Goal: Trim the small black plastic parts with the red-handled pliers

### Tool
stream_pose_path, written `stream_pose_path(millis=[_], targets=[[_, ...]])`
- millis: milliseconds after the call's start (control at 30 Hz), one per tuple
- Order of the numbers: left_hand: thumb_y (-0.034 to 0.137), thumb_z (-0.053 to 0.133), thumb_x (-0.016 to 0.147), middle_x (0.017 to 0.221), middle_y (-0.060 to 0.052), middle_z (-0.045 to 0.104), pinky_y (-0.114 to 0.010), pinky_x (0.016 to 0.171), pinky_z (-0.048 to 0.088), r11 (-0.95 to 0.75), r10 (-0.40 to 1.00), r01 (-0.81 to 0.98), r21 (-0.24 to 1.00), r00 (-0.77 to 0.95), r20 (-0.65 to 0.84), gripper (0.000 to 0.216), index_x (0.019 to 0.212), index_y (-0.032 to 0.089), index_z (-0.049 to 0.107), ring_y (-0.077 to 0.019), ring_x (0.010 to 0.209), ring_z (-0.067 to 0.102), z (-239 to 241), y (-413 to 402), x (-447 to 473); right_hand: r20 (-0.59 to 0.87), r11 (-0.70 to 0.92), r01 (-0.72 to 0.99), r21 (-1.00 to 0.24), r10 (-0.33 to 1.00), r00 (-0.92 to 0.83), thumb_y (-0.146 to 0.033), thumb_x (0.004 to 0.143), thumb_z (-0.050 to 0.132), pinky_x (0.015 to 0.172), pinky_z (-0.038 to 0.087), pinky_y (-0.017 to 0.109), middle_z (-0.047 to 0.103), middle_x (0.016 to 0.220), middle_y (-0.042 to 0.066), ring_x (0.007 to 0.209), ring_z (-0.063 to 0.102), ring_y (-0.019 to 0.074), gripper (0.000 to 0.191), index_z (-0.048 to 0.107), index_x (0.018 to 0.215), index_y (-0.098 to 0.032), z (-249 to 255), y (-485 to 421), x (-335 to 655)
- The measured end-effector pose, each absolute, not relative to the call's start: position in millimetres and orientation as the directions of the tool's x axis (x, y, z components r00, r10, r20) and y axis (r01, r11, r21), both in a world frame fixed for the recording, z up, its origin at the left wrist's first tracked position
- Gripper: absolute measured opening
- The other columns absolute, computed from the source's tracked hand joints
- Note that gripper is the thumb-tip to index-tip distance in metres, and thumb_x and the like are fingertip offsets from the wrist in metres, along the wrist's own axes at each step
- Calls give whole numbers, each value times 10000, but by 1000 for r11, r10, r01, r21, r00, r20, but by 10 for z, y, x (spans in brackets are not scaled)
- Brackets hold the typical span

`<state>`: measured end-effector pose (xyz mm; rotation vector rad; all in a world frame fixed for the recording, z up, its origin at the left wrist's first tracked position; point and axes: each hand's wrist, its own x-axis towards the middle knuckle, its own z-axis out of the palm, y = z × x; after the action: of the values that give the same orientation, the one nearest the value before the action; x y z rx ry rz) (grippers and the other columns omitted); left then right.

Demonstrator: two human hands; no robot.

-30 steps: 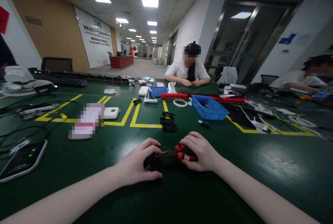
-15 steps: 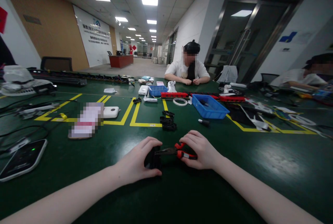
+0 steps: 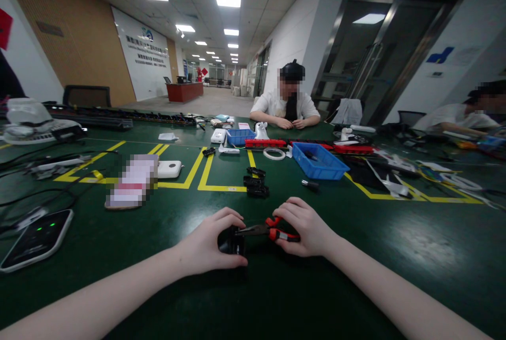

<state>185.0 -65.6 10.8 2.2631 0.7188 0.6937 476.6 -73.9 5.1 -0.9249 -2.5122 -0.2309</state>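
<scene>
Right of the black part (image 3: 234, 245) my left hand (image 3: 209, 241) clasps, my right hand (image 3: 306, 229) grips pliers (image 3: 272, 233) that might slip if twisted.

Two bare arms angle inward from the lower corners, the left forearm (image 3: 130, 283) and right forearm (image 3: 379, 277) converging at center. The left hand (image 3: 211, 240) curves in a C, fingers above and thumb below, gripping. Facing it just apart, the right hand (image 3: 304, 227) grips too, its fingers bent, thumb lowermost.
</scene>
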Motion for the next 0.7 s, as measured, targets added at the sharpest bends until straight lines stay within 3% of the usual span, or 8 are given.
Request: stream_pose_path(millis=[200,700], targets=[[318,838,694,1180,-74,610,-463,973,491,-599,666,301,742,702,253,381,1011,201,663,-262,1073,615,135,-660,1846,470,765,644,34,556,-685,-417,823,563,907,417,425,677,941,102,857,631,232,372,579,1080,-149,59,-754,4765],[327,822,711,1222,-83,579,-475,975,497,-614,659,305,728,705,261,400,1055,212,654,-280,1101,604,136,-664,1839,469,757,652,28,567,-678,-416,821,572,921,399,439,683,941,89,848,640,225,364,575,1071,-152,63,-744,4760]])
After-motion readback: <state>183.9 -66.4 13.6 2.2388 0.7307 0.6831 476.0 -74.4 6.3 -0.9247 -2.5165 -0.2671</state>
